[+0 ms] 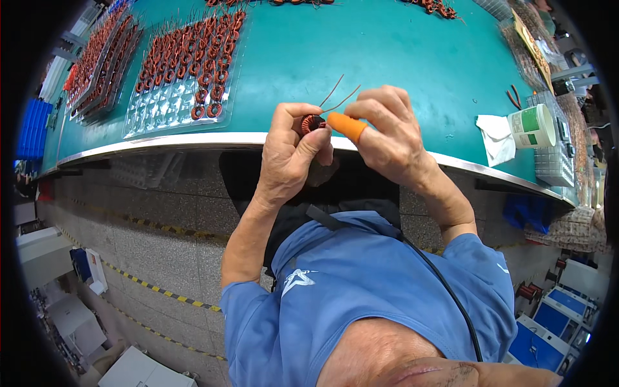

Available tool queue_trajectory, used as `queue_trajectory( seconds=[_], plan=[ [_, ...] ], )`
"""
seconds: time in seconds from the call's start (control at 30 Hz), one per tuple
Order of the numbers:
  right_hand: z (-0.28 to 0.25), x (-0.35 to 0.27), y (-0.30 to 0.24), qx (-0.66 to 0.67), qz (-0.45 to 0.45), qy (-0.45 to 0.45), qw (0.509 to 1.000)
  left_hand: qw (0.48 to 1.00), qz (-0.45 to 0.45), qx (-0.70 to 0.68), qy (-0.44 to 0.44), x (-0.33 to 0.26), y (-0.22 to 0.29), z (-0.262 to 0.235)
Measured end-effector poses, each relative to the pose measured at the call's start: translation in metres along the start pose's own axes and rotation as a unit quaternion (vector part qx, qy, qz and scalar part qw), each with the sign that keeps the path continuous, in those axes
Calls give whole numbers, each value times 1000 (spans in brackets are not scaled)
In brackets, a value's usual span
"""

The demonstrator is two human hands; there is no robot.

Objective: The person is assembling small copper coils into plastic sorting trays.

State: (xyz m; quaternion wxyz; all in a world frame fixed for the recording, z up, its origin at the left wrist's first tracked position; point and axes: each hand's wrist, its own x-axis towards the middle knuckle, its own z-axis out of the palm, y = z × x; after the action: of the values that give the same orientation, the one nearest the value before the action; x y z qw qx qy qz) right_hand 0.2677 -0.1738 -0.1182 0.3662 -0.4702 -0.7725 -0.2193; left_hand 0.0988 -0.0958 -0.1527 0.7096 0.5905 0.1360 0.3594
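Observation:
My left hand (290, 145) holds a toroidal coil (310, 124), a dark ring wound with reddish copper wire, between thumb and fingers. Two thin copper wire ends (340, 97) stick up from it, past the knuckles of the other hand. Close against the coil's right side is my right hand (387, 129), its fingers curled in. An orange finger cot (346, 127) covers one digit, whose tip reaches the coil. Whatever lies under that tip is hidden. Both hands are just above the table's near edge.
Clear plastic trays (175, 109) of similar coils lie on the green table (387, 51) at left, beside a stack of filled trays (106, 64). At right are a white-and-green cup (532, 126), a white cloth (495, 138) and a wire-like tool (514, 97). More coils (438, 8) lie along the far side.

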Motion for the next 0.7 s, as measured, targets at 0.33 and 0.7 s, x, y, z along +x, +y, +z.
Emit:
queue_trajectory(
  seconds=[0.33,0.7],
  plan=[
    [-3,3,-11,94,151,14,984,981,42,188,-20,9,2,-3],
    [3,17,6,209,234,33,949,996,44,73,-27,4,5,4]
  ],
)
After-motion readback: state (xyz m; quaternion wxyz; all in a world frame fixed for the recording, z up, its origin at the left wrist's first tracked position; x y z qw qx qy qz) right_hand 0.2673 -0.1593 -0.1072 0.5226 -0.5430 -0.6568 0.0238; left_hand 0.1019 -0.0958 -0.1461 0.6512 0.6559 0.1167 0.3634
